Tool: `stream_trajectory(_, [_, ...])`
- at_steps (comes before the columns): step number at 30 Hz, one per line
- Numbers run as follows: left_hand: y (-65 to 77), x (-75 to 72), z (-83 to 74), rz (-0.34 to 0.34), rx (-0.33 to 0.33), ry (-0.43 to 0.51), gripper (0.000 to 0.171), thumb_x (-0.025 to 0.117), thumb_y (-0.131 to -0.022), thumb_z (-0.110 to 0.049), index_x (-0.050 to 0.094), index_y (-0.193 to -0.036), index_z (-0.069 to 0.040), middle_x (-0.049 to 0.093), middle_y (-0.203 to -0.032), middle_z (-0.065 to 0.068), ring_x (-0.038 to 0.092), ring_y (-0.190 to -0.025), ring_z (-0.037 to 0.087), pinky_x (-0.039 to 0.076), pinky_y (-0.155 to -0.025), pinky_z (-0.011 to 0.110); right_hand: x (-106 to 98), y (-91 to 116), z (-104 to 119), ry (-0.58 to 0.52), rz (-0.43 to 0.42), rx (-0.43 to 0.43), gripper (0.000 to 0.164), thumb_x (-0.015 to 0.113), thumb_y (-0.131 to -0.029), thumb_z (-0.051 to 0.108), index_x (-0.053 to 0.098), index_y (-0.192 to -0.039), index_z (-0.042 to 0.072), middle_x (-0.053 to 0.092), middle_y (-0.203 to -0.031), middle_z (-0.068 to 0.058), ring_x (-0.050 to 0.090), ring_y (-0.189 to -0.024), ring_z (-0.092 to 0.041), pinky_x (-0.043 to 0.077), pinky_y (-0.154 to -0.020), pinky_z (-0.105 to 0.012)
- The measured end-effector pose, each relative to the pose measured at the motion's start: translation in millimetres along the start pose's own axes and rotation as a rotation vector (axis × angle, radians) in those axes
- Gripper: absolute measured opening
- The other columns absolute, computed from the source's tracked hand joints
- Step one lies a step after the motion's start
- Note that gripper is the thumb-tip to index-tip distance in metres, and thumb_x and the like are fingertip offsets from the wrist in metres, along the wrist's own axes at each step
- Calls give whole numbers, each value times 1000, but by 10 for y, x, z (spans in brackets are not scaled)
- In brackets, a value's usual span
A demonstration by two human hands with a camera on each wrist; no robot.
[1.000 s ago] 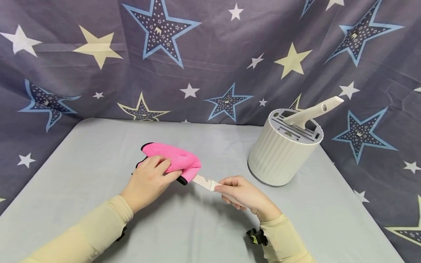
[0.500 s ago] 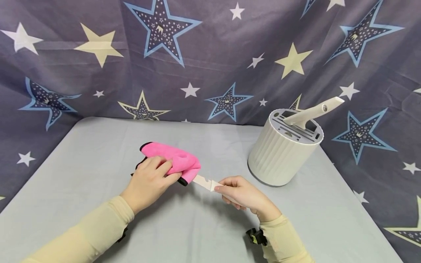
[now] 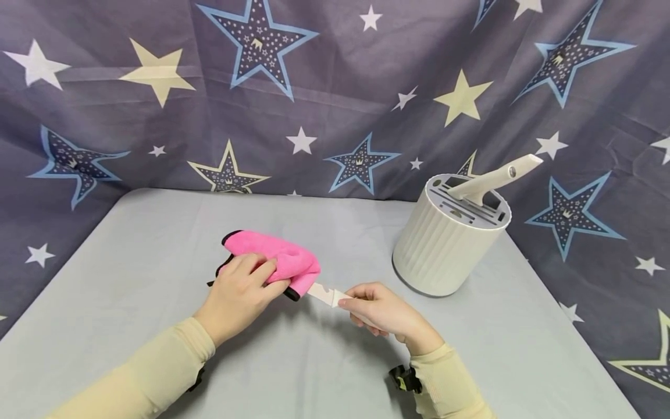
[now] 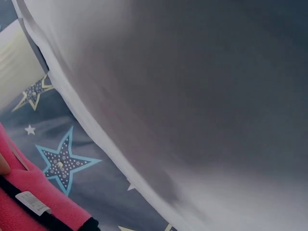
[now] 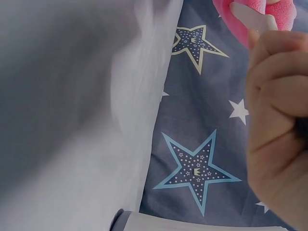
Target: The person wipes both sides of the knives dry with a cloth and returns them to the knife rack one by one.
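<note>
My left hand (image 3: pixel 241 299) grips a pink cloth (image 3: pixel 277 253) with black edging, folded around the blade of a knife (image 3: pixel 320 293). Only a short, notched, pale stretch of blade shows between cloth and handle; the tip is hidden. On the other side, my right hand (image 3: pixel 389 314) holds the knife's white handle, thumb along the top. Both hands are above the table. The left wrist view catches the cloth (image 4: pixel 53 192) with a white label, and a fingertip at the edge. In the right wrist view, the blade (image 5: pixel 249 18) enters the pink folds beyond my curled fingers.
A white ribbed knife block (image 3: pixel 445 250) stands at the right of the grey-covered table (image 3: pixel 173 233). From its slotted top a white handle (image 3: pixel 494 177) sticks up at a slant. Behind the table hangs a dark star-patterned curtain (image 3: pixel 335 87).
The head view has shifted slightly. Both hands, the cloth and the knife keep nearly the same places and grips, with only a slight shift of the cloth's folds.
</note>
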State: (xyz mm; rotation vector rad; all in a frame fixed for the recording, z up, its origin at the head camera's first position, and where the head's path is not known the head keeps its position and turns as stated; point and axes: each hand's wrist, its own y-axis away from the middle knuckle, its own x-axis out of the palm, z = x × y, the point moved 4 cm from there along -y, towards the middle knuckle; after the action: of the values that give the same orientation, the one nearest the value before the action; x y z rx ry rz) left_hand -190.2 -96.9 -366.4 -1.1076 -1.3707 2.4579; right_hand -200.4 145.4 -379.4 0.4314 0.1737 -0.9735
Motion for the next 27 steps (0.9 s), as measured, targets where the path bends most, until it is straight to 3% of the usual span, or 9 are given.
stream_trajectory(11, [27,-3,-33,-67,17,14,32,41,-89,4,65,-82,-15,59,-87,9,51,-75,30,47,-64,45,4,3,-89,10,9,-11,35,59,-97,28,67,-111,-3,50,-60,4,34,-41,-6,27,-36,-20])
stream_trajectory(19, [-12,-8,-127,4,42,-12,26,48,-88,-2,68,-85,-18,62,-92,8,52,-79,28,47,-69,42,22,-25,-92,11,9,-11,35,59,-97,29,67,-109,-3,51,-60,4,35,-41,-6,27,-36,-20])
stream_trajectory(27, [-59,3,-204,-40,38,6,28,46,-88,0,68,-82,-17,62,-91,8,51,-77,29,46,-67,42,53,-27,-54,-3,-8,-16,34,58,-97,28,66,-107,-4,50,-60,3,35,-41,-7,27,-36,-20])
